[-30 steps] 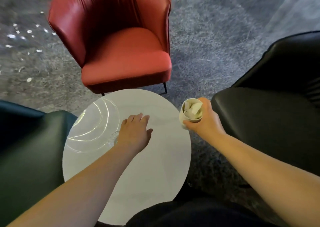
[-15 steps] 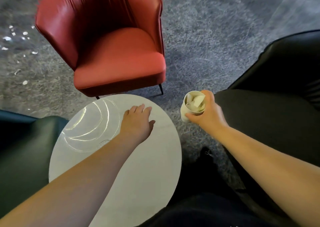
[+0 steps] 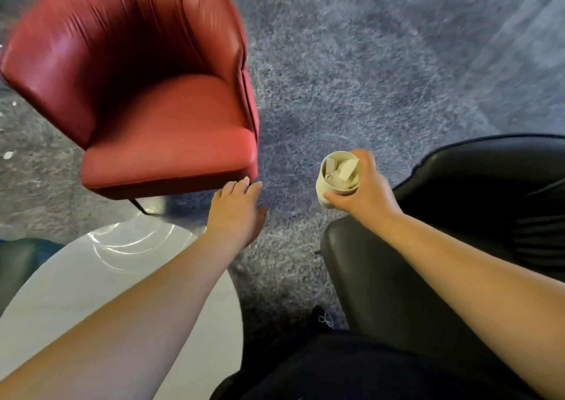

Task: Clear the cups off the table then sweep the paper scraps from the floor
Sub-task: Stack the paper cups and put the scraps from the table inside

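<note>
Cream cup (image 3: 336, 182) upright, mouth up, right hand (image 3: 363, 190) fingers gripping, left hand (image 3: 237, 213) fingers relaxed

Off-white cup (image 3: 329, 185) upright, stuffed with white paper, above carpet

Left hand (image 3: 237, 213) lifted off the white table (image 3: 91, 280), now past its edge, cup (image 3: 337, 179) carried farther from it

No legible text or labels.
</note>
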The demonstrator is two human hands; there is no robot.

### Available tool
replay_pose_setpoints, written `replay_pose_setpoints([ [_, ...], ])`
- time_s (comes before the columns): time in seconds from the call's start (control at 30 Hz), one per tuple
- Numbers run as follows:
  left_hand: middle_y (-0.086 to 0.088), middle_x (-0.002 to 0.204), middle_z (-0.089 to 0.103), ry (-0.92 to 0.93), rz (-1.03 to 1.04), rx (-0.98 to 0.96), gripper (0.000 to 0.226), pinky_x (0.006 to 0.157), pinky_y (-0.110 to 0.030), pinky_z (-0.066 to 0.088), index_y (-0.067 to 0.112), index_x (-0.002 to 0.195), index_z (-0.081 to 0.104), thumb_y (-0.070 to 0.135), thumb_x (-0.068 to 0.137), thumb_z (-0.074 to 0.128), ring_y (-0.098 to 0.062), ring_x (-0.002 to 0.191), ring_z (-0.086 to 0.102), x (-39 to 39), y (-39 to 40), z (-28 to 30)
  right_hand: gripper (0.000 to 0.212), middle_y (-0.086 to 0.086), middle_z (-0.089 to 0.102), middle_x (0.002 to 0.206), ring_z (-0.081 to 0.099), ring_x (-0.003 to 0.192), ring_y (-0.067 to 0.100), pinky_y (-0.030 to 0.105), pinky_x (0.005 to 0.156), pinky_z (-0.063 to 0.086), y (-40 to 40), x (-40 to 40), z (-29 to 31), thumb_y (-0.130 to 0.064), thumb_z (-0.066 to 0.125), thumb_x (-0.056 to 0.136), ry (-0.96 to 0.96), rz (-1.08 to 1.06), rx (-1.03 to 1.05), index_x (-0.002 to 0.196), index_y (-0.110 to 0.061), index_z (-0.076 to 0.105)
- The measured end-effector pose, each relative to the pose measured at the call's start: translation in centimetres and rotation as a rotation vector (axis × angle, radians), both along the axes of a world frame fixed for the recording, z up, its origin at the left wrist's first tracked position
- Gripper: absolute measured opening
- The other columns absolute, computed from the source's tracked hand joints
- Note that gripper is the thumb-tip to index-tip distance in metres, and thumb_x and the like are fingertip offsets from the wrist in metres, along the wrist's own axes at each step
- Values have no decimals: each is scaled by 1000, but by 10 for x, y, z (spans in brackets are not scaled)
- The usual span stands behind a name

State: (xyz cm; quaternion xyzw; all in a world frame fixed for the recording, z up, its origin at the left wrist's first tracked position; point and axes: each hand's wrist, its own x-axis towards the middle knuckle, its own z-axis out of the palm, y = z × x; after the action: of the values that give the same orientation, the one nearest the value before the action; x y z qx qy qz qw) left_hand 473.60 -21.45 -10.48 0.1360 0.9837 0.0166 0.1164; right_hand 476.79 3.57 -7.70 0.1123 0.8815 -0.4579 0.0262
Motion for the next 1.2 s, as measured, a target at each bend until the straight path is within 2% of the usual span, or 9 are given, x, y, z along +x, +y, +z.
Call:
replay_pose_setpoints([
  [0.1, -5, 154, 34, 9, -18, -8, 54, 108, -43, 29, 24, 145, 37, 45, 96, 48, -26, 139, 30, -29, 15, 4, 67, -25, 52, 92, 51, 83, -21, 4, 52, 40, 15, -21, 3, -36, 83, 65, 11, -29, -26, 96, -61, 29],
  [0.17, -4, 152, 36, 14, -18, -1, 54, 107, -43, 30, 24, 144, 38, 44, 95, 49, -26, 137, 31, -50, 23, 7, 66, -25, 53, 92, 49, 82, -25, 1, 50, 39, 23, -36, 5, -35, 83, 65, 16, -36, -33, 95, -62, 31],
  [0.4, -3, 152, 37, 31, -54, 1, 54, 103, -42, 32, 25, 144, 37, 42, 94, 48, -26, 136, 31, -124, 48, 5, 71, -22, 54, 95, 56, 80, -7, 10, 51, 39, 39, -103, 2, -36, 84, 65, 7, -75, -45, 105, -56, 29],
  [0.53, -1, 154, 32, 21, -105, 0, 58, 106, -40, 28, 26, 147, 33, 43, 94, 48, -24, 139, 28, -206, 50, -3, 71, -23, 53, 95, 55, 82, -3, 14, 56, 39, 36, -179, -3, -35, 84, 64, 1, -105, -50, 105, -56, 29],
  [0.63, -2, 155, 31, 33, -128, 12, 60, 109, -40, 26, 26, 149, 30, 44, 95, 48, -24, 141, 26, -273, 50, -4, 72, -22, 54, 93, 55, 81, -3, 15, 55, 38, 34, -241, 0, -35, 84, 63, 2, -152, -29, 109, -53, 31],
  [0.77, -4, 154, 32, 35, -196, 10, 61, 108, -41, 27, 25, 148, 32, 43, 93, 51, -25, 141, 26, -352, 48, 5, 72, -22, 55, 90, 56, 78, -3, 11, 50, 36, 32, -318, 10, -35, 85, 61, -2, -185, -7, 101, -58, 29],
  [0.93, -3, 154, 32, 38, -245, -4, 60, 109, -43, 27, 24, 147, 33, 43, 93, 51, -25, 141, 26, -438, 60, 12, 74, -23, 54, 90, 55, 79, -2, 17, 52, 38, 41, -398, 16, -37, 85, 59, 0, -225, -21, 102, -60, 29],
  [1.03, -3, 152, 34, 30, -257, -6, 60, 108, -42, 29, 24, 146, 34, 44, 92, 52, -25, 140, 26, -484, 75, 12, 76, -24, 52, 89, 54, 77, -2, 17, 51, 38, 53, -439, 15, -36, 86, 59, -17, -238, -19, 95, -65, 26],
  [1.2, -6, 152, 36, 15, -257, -5, 60, 110, -43, 29, 23, 146, 35, 42, 92, 51, -27, 139, 28, -568, 111, 6, 76, -23, 54, 87, 54, 76, -5, 12, 52, 36, 89, -523, 7, -34, 86, 59, -25, -218, -2, 95, -64, 26],
])
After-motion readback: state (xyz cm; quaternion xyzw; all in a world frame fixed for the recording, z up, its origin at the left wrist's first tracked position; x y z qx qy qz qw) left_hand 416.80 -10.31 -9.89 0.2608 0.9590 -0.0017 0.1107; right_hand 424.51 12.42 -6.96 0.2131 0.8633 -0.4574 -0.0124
